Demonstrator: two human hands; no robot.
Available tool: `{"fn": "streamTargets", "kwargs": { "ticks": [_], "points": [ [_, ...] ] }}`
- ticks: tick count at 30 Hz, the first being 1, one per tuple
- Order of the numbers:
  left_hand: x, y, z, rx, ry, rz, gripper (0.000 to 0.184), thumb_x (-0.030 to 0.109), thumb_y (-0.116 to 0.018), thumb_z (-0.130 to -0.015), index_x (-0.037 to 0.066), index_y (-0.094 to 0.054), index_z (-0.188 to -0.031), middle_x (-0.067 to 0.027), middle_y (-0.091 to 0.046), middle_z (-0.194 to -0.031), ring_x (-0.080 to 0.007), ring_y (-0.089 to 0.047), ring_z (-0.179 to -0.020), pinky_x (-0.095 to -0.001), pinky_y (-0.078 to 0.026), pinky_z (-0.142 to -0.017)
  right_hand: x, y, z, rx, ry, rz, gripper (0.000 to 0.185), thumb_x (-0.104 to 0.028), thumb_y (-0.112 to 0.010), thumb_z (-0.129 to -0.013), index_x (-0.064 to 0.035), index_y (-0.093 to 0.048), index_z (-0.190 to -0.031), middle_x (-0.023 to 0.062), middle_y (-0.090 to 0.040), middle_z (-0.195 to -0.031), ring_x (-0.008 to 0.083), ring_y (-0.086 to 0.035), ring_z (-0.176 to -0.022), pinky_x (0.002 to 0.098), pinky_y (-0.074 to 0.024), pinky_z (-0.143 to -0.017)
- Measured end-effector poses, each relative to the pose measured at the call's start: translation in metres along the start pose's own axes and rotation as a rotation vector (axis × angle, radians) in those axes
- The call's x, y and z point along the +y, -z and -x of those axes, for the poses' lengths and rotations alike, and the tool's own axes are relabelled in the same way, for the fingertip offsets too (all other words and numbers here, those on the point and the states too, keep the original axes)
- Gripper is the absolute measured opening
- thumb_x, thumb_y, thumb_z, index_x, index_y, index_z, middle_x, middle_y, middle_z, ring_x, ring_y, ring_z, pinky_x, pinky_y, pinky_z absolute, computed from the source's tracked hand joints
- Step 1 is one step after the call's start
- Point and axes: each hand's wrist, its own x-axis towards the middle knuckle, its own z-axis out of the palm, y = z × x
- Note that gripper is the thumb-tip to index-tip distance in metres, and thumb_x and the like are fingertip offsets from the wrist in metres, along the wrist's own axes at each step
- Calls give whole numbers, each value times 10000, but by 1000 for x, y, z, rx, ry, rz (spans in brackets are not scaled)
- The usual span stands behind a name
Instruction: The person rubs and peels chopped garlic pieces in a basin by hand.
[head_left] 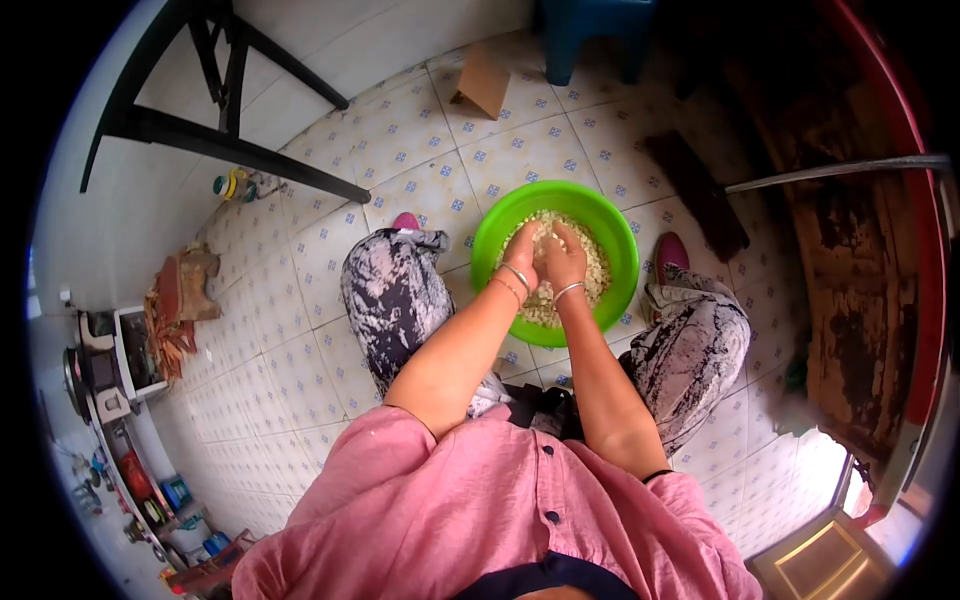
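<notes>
Between my knees, a bright green plastic basin [628,245] stands on the floor. Small pale chopped pieces [592,285] cover its inside. My left hand [520,252] and my right hand [567,262] are down in the basin, side by side and touching, their fingers curled into a cup. Some of the pale pieces lie between the two cupped hands. What the pieces are made of is too small to tell. Bangles circle both wrists.
A black metal stand [240,150] rises at the upper left. A dark wooden plank [700,195] lies to the basin's right, near a worn wooden piece [850,330]. Ahead are a cardboard piece [484,85] and a blue stool [590,35]. Shelves [130,350] line the left.
</notes>
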Motion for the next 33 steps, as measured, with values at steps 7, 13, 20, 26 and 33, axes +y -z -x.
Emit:
{"fn": "streamTargets", "kwargs": {
  "ticks": [7,13,20,26,33],
  "points": [
    [-23,15,-12,-307,3,56,182,301,-473,-846,135,-529,-896,-20,-556,-866,-153,-524,-804,-309,-452,-729,-50,-3,25,9,43,295,453,-326,-427,-857,24,-537,-1123,197,-494,-1189,304,-434,-1135,321,-300,-976],
    [-27,-27,56,-34,-112,-68,180,288,-472,-842,133,-527,-915,-44,-541,-916,-172,-522,-841,-315,-454,-724,-33,4,12,40,-111,164,367,-190,-433,-838,-3,-544,-1134,187,-575,-1079,285,-557,-985,311,-401,-892],
    [-22,15,4,-415,-66,87,124,201,-421,-870,117,-498,-821,-8,-493,-763,-133,-491,-714,-292,-442,-622,-19,0,24,-102,142,308,385,-198,-433,-844,30,-523,-1140,189,-524,-1169,283,-486,-1102,294,-346,-952],
    [-37,3,20,-257,-164,-58,175,231,-395,-904,127,-495,-1003,-31,-535,-915,-158,-525,-830,-314,-470,-705,-13,9,7,-22,-10,284,392,-195,-420,-841,9,-515,-1162,166,-576,-1077,251,-545,-1004,295,-399,-882],
    [-40,0,26,-67,-11,-79,243,332,-369,-906,158,-497,-1019,-40,-552,-953,-185,-540,-855,-342,-471,-731,-21,8,10,-79,-107,275,416,-204,-416,-842,14,-486,-1190,167,-556,-1111,250,-520,-1038,293,-380,-902]
  ]
}}
